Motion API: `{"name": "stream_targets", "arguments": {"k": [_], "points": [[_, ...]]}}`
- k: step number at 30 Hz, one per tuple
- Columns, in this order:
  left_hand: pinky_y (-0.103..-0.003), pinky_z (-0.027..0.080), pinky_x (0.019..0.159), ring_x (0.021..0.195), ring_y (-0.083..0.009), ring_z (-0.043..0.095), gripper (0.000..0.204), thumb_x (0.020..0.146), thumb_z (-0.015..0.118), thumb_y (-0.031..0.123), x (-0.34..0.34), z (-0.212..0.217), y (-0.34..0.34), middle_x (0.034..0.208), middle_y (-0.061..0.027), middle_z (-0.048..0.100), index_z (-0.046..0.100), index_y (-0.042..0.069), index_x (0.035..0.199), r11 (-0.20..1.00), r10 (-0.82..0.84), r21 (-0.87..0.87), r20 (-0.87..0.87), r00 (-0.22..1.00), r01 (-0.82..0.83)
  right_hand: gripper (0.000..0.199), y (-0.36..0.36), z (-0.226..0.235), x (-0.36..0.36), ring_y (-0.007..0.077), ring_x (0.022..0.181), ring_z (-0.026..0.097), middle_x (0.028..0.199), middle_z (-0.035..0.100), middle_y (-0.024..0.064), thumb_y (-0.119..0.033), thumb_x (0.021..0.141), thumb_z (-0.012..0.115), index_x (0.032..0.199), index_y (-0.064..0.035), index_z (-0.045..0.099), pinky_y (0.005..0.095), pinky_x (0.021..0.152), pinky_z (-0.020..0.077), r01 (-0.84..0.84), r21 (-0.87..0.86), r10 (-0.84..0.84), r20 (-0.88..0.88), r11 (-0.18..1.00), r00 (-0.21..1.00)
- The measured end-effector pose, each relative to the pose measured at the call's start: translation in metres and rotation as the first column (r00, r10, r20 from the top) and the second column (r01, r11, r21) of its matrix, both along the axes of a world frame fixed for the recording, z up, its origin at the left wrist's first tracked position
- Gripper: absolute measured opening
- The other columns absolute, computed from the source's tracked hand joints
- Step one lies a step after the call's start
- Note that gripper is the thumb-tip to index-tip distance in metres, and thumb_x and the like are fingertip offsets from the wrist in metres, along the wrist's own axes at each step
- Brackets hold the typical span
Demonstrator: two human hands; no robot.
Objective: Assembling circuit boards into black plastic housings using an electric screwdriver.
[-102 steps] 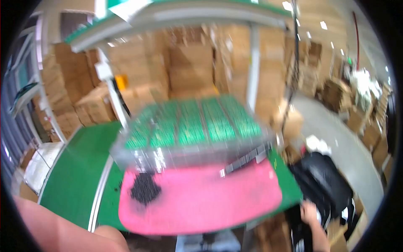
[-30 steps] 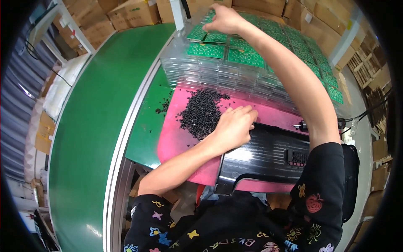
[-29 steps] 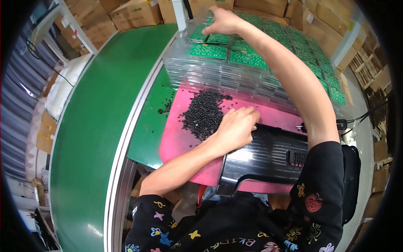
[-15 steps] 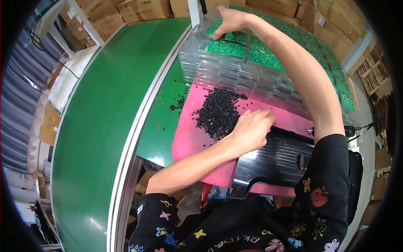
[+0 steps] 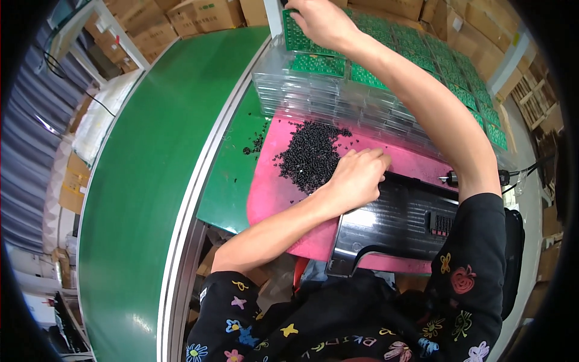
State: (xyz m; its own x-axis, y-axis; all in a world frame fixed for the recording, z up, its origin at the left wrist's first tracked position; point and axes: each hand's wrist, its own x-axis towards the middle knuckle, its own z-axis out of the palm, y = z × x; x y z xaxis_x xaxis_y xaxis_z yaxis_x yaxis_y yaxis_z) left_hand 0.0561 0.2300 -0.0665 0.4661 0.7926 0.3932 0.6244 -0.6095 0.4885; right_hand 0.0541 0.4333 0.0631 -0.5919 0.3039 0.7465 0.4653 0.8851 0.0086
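My right hand (image 5: pixel 322 23) reaches across to the far stack, fingers closed on a green circuit board (image 5: pixel 295 35) that is tilted up on edge. Below it, more green circuit boards (image 5: pixel 316 63) lie in rows in the clear plastic trays (image 5: pixel 289 90), which are stacked high. My left hand (image 5: pixel 360 178) is curled over the far left edge of a black plastic housing (image 5: pixel 392 217), its fingertips partly hidden. That housing lies on a pink mat (image 5: pixel 265 187). Just beyond my left wrist spreads a heap of small black screws (image 5: pixel 310 154).
A green conveyor belt (image 5: pixel 139 199) with a metal rail (image 5: pixel 199 175) runs along the left. An electric screwdriver (image 5: pixel 453 178) with a cable lies by my right forearm. Cardboard boxes (image 5: pixel 208 15) stand behind, and a white post (image 5: pixel 274 18) rises beside the trays.
My right hand has lifted one circuit board out of the tray, tipping it upright and moving slightly up and left. My left hand stays on the housing.
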Motion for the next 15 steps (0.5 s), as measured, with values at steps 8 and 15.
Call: {"name": "stream_targets", "arguments": {"k": [8, 15], "points": [[-0.046, 0.049, 0.071, 0.087, -0.0381, 0.061, 0.015, 0.077, 0.068, 0.006, -0.001, 0.006, 0.000, 0.087, -0.0168, 0.061, 0.057, 0.000, 0.086, 0.999, -0.001, -0.049, -0.028, 1.000, 0.000, 0.019, -0.099, 0.056, 0.086, 0.0193, 0.082, 0.060, 0.087, 0.062, 0.0085, -0.005, 0.086, 0.065, 0.105, -0.0058, 0.067, 0.0313, 0.075, 0.0494, -0.209, -0.119, 0.174, -0.251, 0.971, 0.952], [-0.032, 0.045, 0.095, 0.109, -0.0213, 0.059, 0.039, 0.093, 0.062, 0.022, -0.004, 0.043, 0.000, 0.116, -0.0141, 0.064, 0.057, -0.001, 0.125, 0.907, -0.035, -0.283, 0.685, 0.728, 0.311, 0.042, -0.211, 0.027, 0.237, 0.0272, 0.087, 0.057, 0.099, 0.062, 0.0156, 0.005, 0.071, 0.070, 0.112, 0.0031, 0.061, 0.0340, 0.078, 0.0473, -0.195, -0.244, 0.231, 0.128, 0.950, 0.965]]}}
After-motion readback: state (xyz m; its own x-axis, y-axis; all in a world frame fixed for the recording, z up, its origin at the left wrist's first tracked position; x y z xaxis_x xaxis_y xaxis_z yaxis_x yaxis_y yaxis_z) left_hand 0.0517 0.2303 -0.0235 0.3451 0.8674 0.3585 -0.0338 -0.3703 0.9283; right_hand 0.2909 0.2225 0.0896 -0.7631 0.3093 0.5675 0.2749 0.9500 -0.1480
